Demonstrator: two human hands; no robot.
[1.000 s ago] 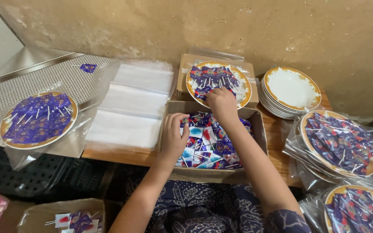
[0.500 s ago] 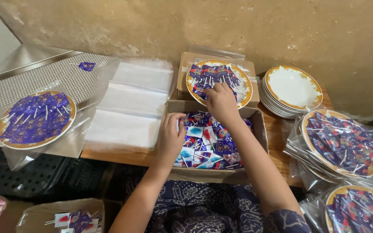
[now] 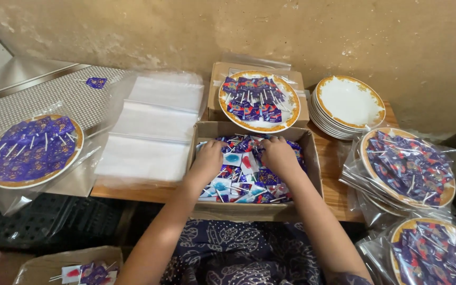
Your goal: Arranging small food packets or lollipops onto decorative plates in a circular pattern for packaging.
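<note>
Lollipops (image 3: 241, 169) in purple, blue and white wrappers fill an open cardboard box (image 3: 312, 174) at the lower centre of the frame, and both hands are inside this box. The left hand (image 3: 207, 161) lies palm down on the left part of the pile, with the fingers bent and spread over the wrappers; it touches them, but I cannot tell if it grips any. The right hand (image 3: 278, 155) lies on the upper right part of the pile, fingers curled down into the lollipops, and also here it is not clear if something is held between the fingers. The two forearms come up from the bottom edge of the frame and lean toward each other, so the hands are near but apart, with some wrappers between them.

Just above the box, a plate (image 3: 259, 100) with a gold rim carries more lollipops and rests on a second carton. To the right of it stands a stack of empty plates (image 3: 349, 103). At the right edge are wrapped plates (image 3: 407, 166) of lollipops in clear plastic. Left of the box lies a pile of clear bags (image 3: 154, 126), and at the far left another filled plate (image 3: 32, 150) in plastic.
</note>
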